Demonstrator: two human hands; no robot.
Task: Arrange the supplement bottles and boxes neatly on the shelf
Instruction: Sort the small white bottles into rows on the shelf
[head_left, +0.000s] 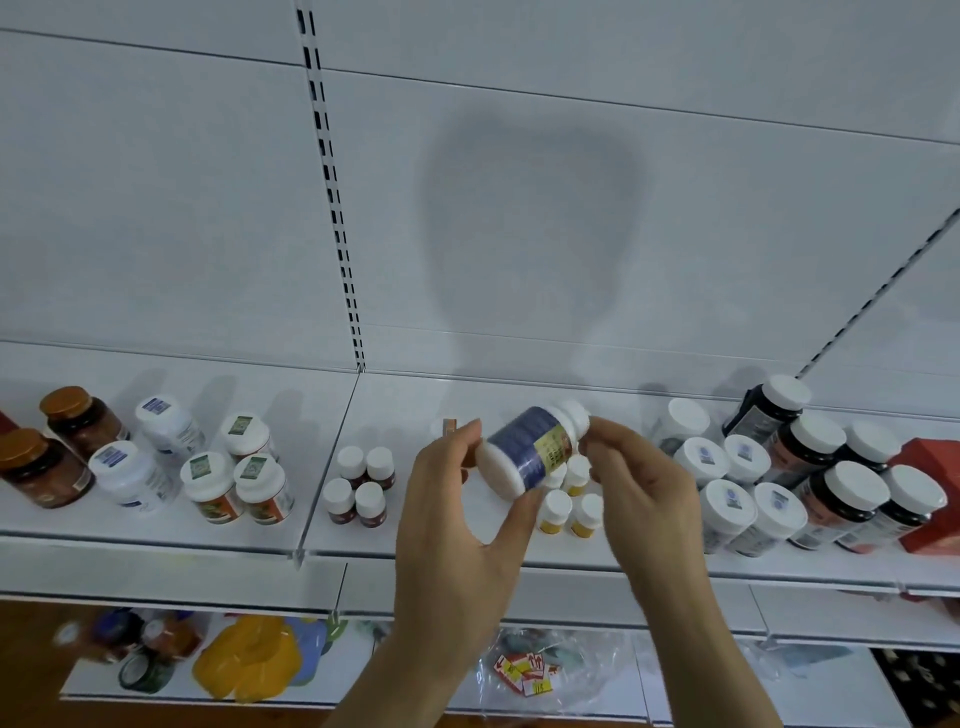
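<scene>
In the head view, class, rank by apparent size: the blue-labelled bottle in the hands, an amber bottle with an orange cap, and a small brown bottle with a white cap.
1. Blue-labelled bottle, though it is held nearer the camera, so this is unsure.
2. Amber bottle.
3. Small brown bottle.

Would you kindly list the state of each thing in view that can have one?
blue-labelled bottle: capped, tipped on its side, held in the air over the shelf.
left hand: grips the bottle's base end.
right hand: fingers pinch the bottle's cap end.
amber bottles: upright, brown lids on.
small red-labelled bottles: upright, capped, grouped in four.
dark bottles: upright, white caps on.
</scene>
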